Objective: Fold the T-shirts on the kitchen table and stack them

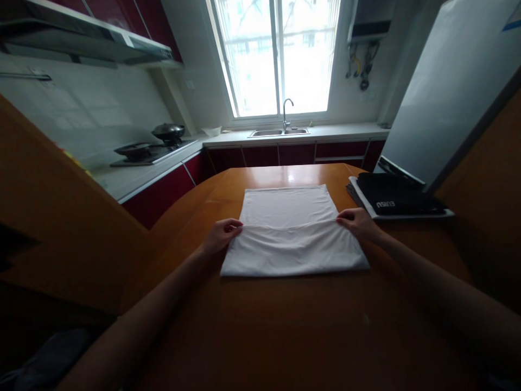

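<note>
A white cloth garment (291, 247), perhaps a T-shirt, lies on the wooden table (260, 326) in front of me. Its near part is folded over toward the window, and the flap's edge crosses the middle of the garment with a slight sag. At the left end of that edge, my left hand (222, 234) pinches the fabric between thumb and fingers. My right hand (360, 224) pinches the opposite corner of the flap at the right. Beyond the flap, the far part of the garment lies flat on the tabletop.
A stack of folded clothes with a black garment (396, 194) on top lies at the table's right, near the fridge (451, 92). Beyond the table stand a counter with a sink (279, 132) and a stove (158, 153) holding pans.
</note>
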A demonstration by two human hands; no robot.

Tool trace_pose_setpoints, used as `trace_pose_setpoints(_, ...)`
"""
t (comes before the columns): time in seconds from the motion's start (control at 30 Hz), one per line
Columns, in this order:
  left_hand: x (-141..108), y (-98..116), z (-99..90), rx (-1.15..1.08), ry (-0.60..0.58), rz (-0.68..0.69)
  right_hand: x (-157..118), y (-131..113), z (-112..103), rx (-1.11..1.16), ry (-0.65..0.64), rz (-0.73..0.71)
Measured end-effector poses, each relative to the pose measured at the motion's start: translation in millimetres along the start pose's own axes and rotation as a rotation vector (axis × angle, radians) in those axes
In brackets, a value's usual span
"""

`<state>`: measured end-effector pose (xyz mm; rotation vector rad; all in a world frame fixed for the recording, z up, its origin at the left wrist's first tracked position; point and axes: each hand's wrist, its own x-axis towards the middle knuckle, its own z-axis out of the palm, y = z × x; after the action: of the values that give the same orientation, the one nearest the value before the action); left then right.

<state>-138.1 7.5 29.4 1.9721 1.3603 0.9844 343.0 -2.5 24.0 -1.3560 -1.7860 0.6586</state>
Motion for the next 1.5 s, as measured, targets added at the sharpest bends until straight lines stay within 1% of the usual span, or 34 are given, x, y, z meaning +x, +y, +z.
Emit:
trace_pose_setpoints(0.1, 2.5, -7.9, 1.3, 0.027, 0.030, -0.008, 4.5, 2.5, -1.5, -0.003, 0.006, -0.006)
trace_pose_setpoints(0.23, 4.6, -17.1, 6.6, 0.078, 0.044, 0.019, 9.7, 7.7, 3.8, -0.017, -0.005, 0.005)
trace_pose_setpoints(0.3, 6.0, -17.7, 7.6, 0.090, 0.056, 0.033, 11.4, 9.5, 5.8, -0.021, -0.002, 0.004)
trace_pose_setpoints(0.43, 13.4, -12.6, 6.1, 0.088, 0.090, 0.048, 16.0, 10.3, 5.0, -0.007, 0.027, -0.002)
trace_pose_setpoints(0.53, 20.3, -11.2, 7.5, 0.096, 0.090, 0.063, 21.1, 12.6, 4.9, -0.006, 0.037, -0.004)
trace_pose_setpoints(0.7, 25.9, -24.5, 11.7, 0.101, 0.095, 0.067, 28.9, 24.8, 6.5, -0.016, 0.019, -0.002)
trace_pose_setpoints(0.77, 26.7, -30.1, 9.6, 0.130, 0.077, 0.074, 30.3, 27.2, 4.4, -0.089, -0.013, 0.005)
trace_pose_setpoints(0.83, 26.8, -30.3, 6.2, 0.204, 0.045, 0.124, 29.1, 23.4, 2.3, -0.247, -0.057, 0.019)
trace_pose_setpoints(0.87, 26.3, -27.3, 5.1, 0.259, 0.040, 0.166, 27.0, 18.3, 2.5, -0.351, -0.058, 0.018)
trace_pose_setpoints(0.93, 23.3, -15.0, 7.2, 0.380, 0.046, 0.252, 19.2, 2.4, 7.8, -0.542, -0.005, -0.006)
trace_pose_setpoints(1.0, 17.0, 3.5, 16.5, 0.471, -0.006, 0.319, 7.1, -18.4, 21.6, -0.646, 0.055, -0.061)
trace_pose_setpoints(1.03, 12.8, 13.1, 23.7, 0.498, -0.064, 0.344, 0.0, -28.7, 31.3, -0.656, 0.047, -0.096)
trace_pose_setpoints(1.1, 2.8, 28.6, 40.0, 0.541, -0.210, 0.383, -15.0, -44.5, 53.3, -0.661, -0.030, -0.163)
trace_pose_setpoints(1.13, -2.6, 33.2, 47.6, 0.566, -0.278, 0.383, -22.1, -48.8, 63.8, -0.668, -0.082, -0.184)
trace_pose_setpoints(1.17, -7.9, 35.2, 53.9, 0.599, -0.335, 0.362, -28.5, -50.3, 72.8, -0.680, -0.132, -0.183)
trace_pose_setpoints(1.23, -17.5, 33.4, 61.1, 0.673, -0.415, 0.271, -38.1, -46.8, 84.3, -0.704, -0.206, -0.129)
trace_pose_setpoints(1.3, -23.8, 29.1, 61.4, 0.724, -0.457, 0.178, -42.8, -39.6, 87.0, -0.714, -0.250, -0.058)
trace_pose_setpoints(1.37, -25.7, 29.4, 59.1, 0.744, -0.480, 0.136, -42.9, -35.8, 84.4, -0.716, -0.266, -0.026)
trace_pose_setpoints(1.43, -23.8, 37.0, 59.9, 0.751, -0.483, 0.145, -40.0, -38.5, 81.9, -0.723, -0.254, -0.044)
trace_pose_setpoints(1.5, -20.6, 49.4, 67.1, 0.747, -0.466, 0.187, -36.7, -46.1, 83.4, -0.722, -0.235, -0.094)
